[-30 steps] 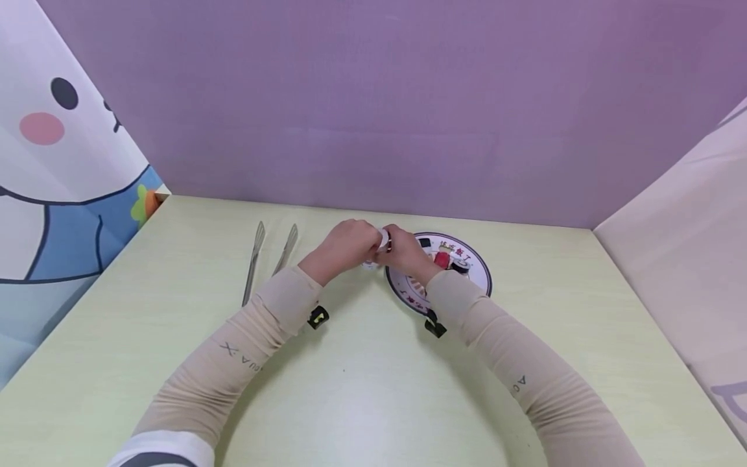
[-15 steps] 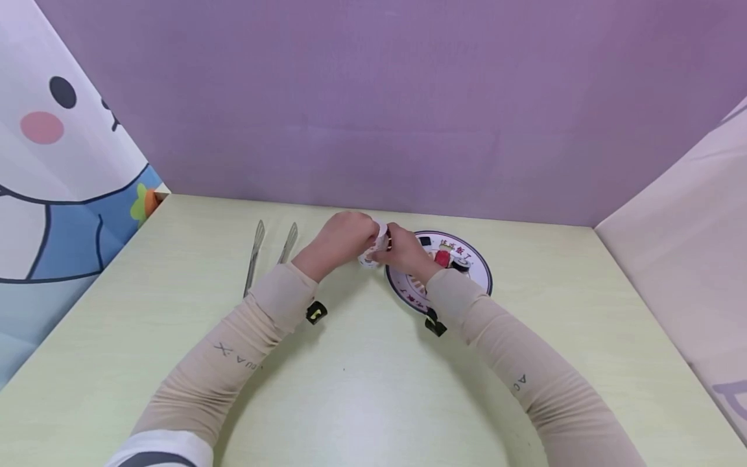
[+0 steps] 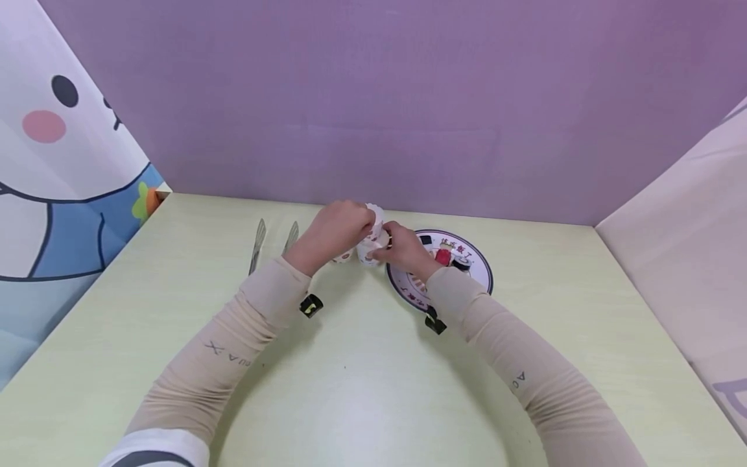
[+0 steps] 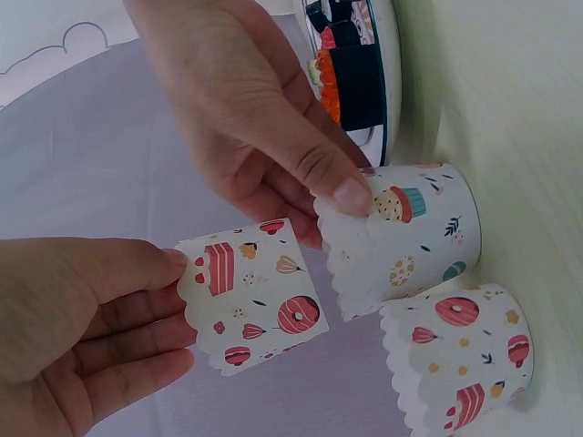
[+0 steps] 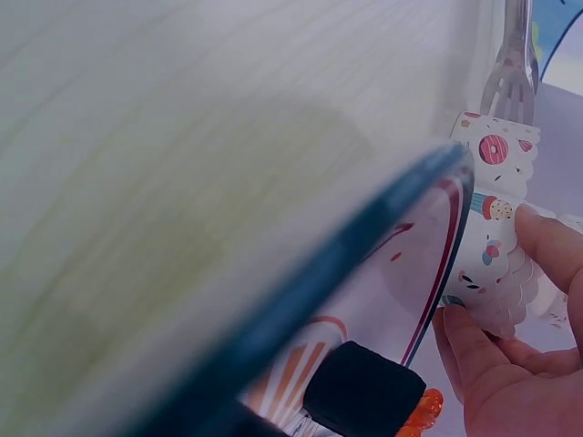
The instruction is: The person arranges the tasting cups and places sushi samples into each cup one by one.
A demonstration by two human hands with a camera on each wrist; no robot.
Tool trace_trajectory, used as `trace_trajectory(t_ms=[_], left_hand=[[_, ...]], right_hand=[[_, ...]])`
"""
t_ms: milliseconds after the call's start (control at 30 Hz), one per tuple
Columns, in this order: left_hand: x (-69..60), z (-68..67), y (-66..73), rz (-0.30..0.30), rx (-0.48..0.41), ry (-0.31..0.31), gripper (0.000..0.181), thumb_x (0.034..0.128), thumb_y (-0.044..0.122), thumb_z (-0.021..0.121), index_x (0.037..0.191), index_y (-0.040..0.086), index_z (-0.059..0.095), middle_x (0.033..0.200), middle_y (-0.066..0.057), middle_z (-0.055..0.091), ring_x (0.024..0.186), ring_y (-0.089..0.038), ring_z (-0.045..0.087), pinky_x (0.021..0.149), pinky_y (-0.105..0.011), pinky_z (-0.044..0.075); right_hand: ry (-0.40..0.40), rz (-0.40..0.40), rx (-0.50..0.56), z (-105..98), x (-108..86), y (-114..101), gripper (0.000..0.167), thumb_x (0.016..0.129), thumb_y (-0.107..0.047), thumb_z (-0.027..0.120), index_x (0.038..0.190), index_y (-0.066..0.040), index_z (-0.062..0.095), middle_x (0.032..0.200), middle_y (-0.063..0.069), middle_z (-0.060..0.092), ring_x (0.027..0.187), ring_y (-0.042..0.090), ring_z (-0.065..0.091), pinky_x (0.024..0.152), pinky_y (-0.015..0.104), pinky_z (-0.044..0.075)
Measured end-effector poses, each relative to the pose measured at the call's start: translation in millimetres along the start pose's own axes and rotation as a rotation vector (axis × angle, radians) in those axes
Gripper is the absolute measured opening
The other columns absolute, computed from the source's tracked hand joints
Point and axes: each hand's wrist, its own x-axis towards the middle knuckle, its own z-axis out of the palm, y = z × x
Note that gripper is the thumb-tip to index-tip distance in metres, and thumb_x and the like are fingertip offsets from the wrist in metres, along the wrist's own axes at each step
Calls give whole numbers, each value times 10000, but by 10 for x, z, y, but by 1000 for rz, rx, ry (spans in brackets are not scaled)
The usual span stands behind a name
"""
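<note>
My left hand [image 3: 335, 233] pinches a white paper baking cup [image 4: 260, 300], printed with cakes and doughnuts, by its scalloped rim. That cup is tilted and clear of the table. My right hand [image 3: 408, 251] pinches the rim of a second baking cup [image 4: 410, 232] between thumb and fingers; this one stands on the table beside the plate. A third baking cup [image 4: 465, 360] stands close to it, partly hidden under my left hand in the head view.
A round dark-rimmed plate [image 3: 484, 279] with sushi pieces [image 3: 461, 264] lies under my right wrist. Two metal utensils lie left of my left hand; one shows fork [image 5: 515, 86] tines. A purple backdrop [image 3: 373, 117] rises behind the table.
My left hand has moved left and away, drawing a cup apart from the one in my right hand. The third cup has come into sight. My right hand is nearly still.
</note>
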Motion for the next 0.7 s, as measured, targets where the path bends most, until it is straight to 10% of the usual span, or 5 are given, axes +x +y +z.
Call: trace_trajectory(t_ms=[700], left_hand=[[-252,-94,-51,53,102,72,136,857,33,626,724,55,646,622,-42,558,536,-164,481,513,-297,414]], right_hand=[[7,19,-34,19,32,0,536,855,-191,706,1281,-16,432,1160,123,569,990,228,553,863,351,480]])
